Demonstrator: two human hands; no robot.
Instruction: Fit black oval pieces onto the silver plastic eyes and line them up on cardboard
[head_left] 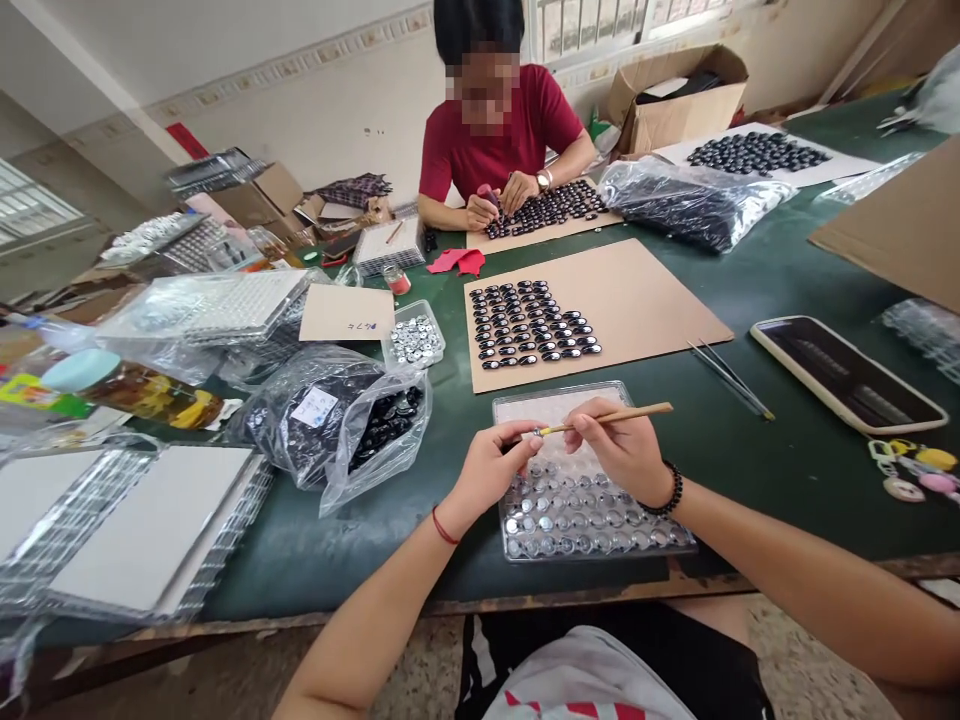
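The right hand pinches a thin wooden brush between thumb and fingers, its handle pointing right and level. The left hand closes its fingertips on the brush's metal tip end; whether a small piece sits there too cannot be told. Both hands hover over a clear plastic tray at the table's near edge, its pockets filled with shiny round clear pieces in rows. Beyond it lies a brown card bearing rows of glossy black ovals. To the left, an open bag of black pieces carries a white label, unreadable. A small card shows blue handwriting, too small to read.
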